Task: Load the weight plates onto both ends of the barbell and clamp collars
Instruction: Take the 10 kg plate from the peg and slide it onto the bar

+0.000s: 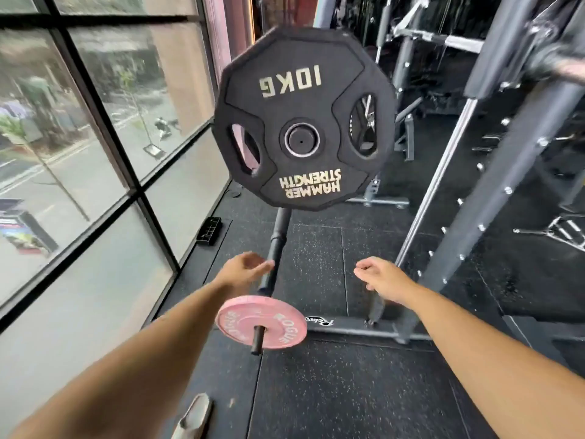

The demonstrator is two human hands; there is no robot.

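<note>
A black twelve-sided 10 kg weight plate [304, 118] hangs at chest height, its centre hole filled by the barbell's end [300, 140], which I see end-on. Lower down, a small pink plate [262, 321] sits on a thin black peg [274, 248] slanting toward me. My left hand [243, 269] hovers below the black plate beside the peg, fingers loosely apart and holding nothing. My right hand [381, 278] hangs level with it to the right, fingers curled in and empty. Neither hand touches a plate. No collar is visible on the barbell's end.
A large window wall [95, 153] runs along the left. The rack's grey uprights [493, 185] and its floor frame [364, 327] stand at the right. A small black box [209, 231] lies by the window. A blurred grey metal object [193, 416] shows at the bottom edge.
</note>
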